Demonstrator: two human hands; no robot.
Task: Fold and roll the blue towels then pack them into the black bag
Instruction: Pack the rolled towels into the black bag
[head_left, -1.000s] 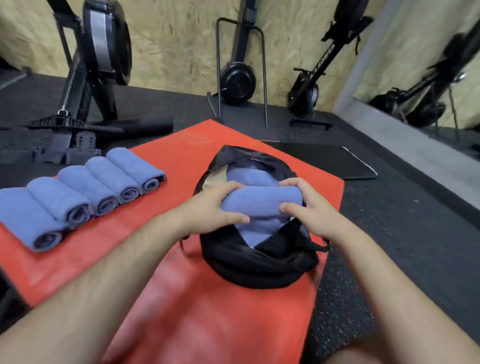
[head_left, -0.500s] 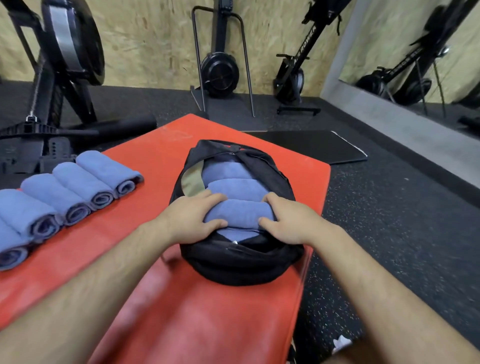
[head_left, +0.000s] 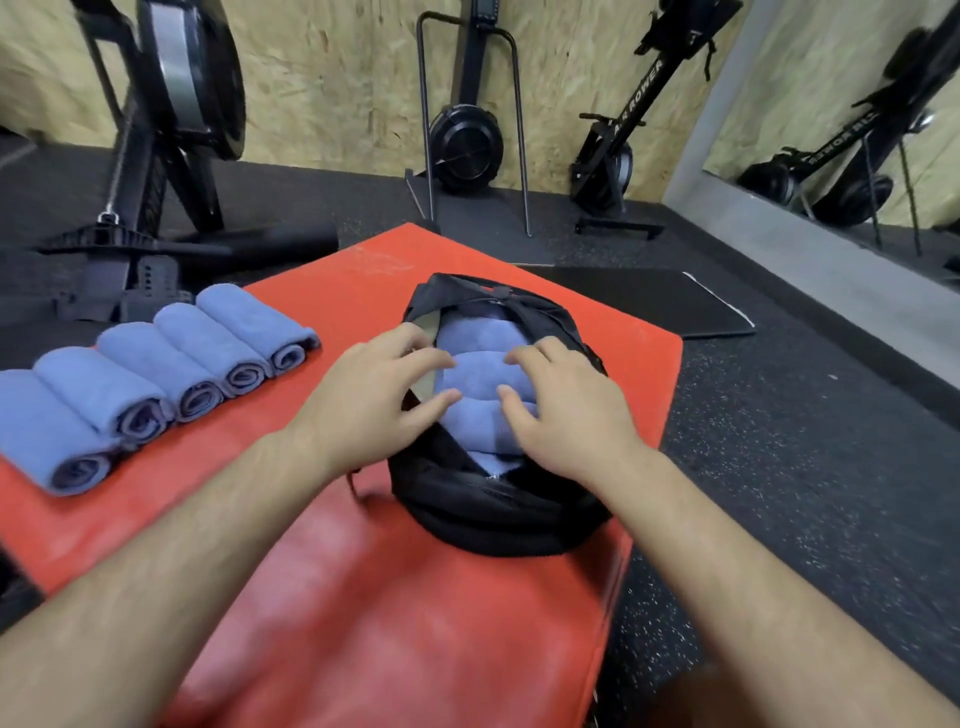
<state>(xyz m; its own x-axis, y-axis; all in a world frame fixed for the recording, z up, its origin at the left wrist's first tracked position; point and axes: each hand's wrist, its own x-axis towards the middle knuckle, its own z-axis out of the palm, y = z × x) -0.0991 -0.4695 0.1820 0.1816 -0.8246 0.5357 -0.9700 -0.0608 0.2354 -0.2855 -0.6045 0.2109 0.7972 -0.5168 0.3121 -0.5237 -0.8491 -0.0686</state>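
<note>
A: Entry one, the black bag (head_left: 493, 519)?
B: It lies open on the red mat (head_left: 363, 623). The packed towels (head_left: 480, 371), blue and rolled, lie side by side inside.

A: Entry two?
B: Five spare towels (head_left: 171, 374), blue and rolled, in a row on the mat's left part, well apart from the bag.

A: Hands?
B: Left hand (head_left: 374, 395) and right hand (head_left: 561, 410) are over the bag's opening, fingers spread, gripping nothing. Whether they touch the towels, I cannot tell.
</note>
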